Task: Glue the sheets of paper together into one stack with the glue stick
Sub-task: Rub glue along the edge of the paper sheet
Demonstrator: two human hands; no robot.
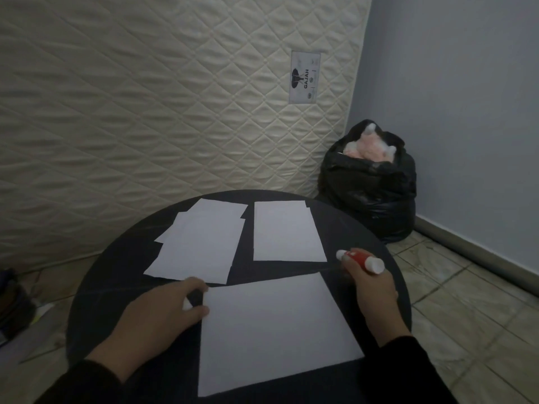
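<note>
One word can be read here: "GAJAH", printed sideways beside a dark elephant figure on the label sewn to the quilted mattress standing at twelve o'clock behind your round dark worktop. The label's smaller print is too blurred to read.

Your right hand, at three o'clock on the worktop, has its fingers curled in a closed grip round the red glue stick, which lies tilted with a white end showing on each side of your fingers. Your left hand, at nine o'clock, rests on the left edge of the near sheet, thumb and fingers loosely curled there; whether it pinches the paper, you cannot tell.

A fanned pile of sheets lies at eleven o'clock, a squarer stack just beside it at one o'clock. A black bag sits on the floor at two o'clock.
</note>
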